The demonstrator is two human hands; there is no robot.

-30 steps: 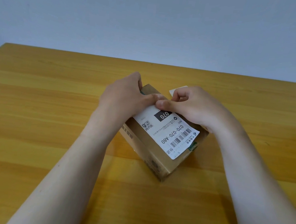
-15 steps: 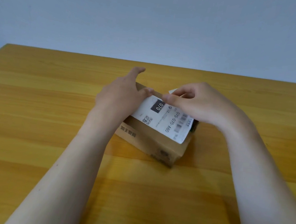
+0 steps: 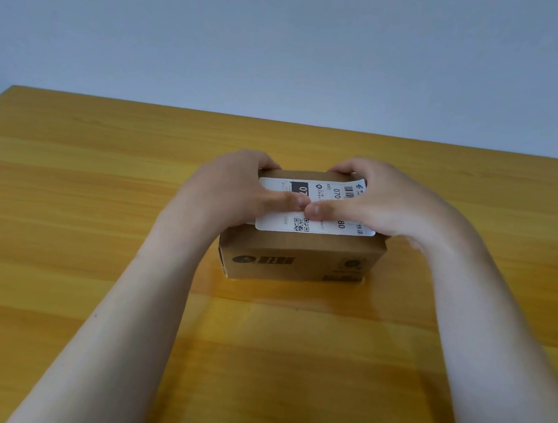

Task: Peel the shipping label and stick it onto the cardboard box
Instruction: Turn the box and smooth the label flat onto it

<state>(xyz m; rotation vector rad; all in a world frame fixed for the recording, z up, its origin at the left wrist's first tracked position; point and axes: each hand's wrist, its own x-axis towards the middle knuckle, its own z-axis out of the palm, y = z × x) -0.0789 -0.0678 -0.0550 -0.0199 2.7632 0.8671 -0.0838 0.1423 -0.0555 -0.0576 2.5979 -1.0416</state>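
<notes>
Pressing thumbs onto the shipping label [image 3: 276, 223], the left hand [image 3: 238, 193] and right hand [image 3: 385, 205] are clasping the cardboard box [image 3: 299, 263] top; peeling looks done, only smoothing is remaining

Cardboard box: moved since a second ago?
Yes. The cardboard box has turned: a corner pointed at the camera before, now its front face runs parallel to the table grain.

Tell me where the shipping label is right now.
In the head view, the shipping label lies on top of the cardboard box in the middle of the table, pressed by the thumbs of the left hand and right hand.
</notes>
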